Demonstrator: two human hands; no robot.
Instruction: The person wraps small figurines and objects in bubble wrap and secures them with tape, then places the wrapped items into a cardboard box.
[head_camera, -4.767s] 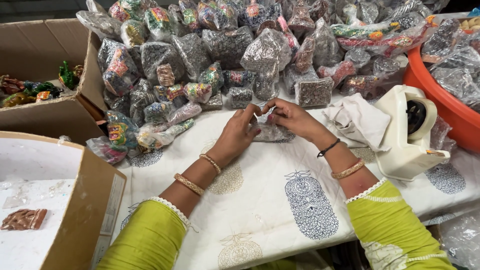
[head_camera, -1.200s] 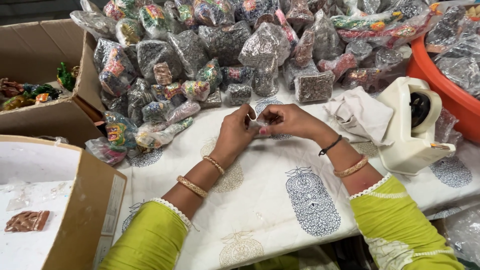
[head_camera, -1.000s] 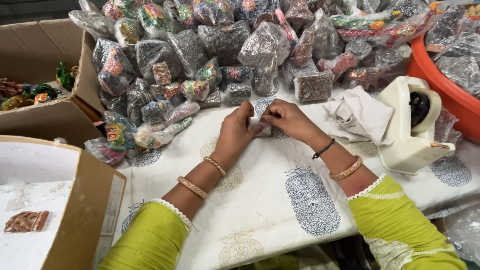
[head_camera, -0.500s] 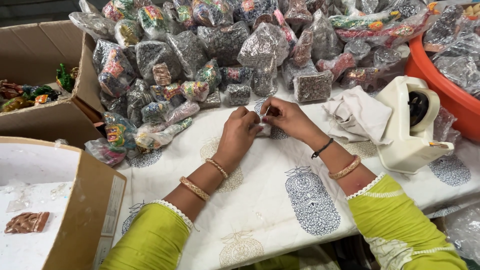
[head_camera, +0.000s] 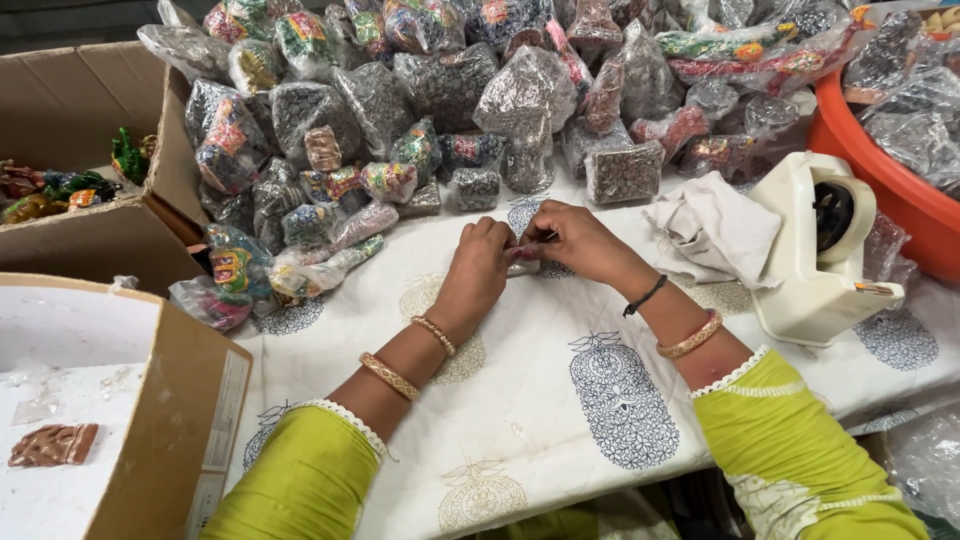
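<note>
My left hand (head_camera: 478, 268) and my right hand (head_camera: 572, 240) meet over the white printed tablecloth (head_camera: 560, 400), fingertips pinched together on a small clear packet (head_camera: 527, 252) that is mostly hidden between them. Both wrists carry gold bangles; the right also has a black thread band. Just beyond the hands lies a heap of clear plastic bags (head_camera: 450, 90) filled with small dark and coloured items. A white tape dispenser (head_camera: 822, 250) stands to the right of my right hand, beside a crumpled white cloth (head_camera: 712, 225).
An open cardboard box (head_camera: 130, 400) with a brown moulded piece (head_camera: 52, 445) inside sits at the near left. Another cardboard box (head_camera: 80, 150) with colourful figures is behind it. An orange tub (head_camera: 870, 160) holding more bags is at the far right.
Both hands have stayed together at the same spot, with only small finger movements on the packet. Nothing else has moved.
</note>
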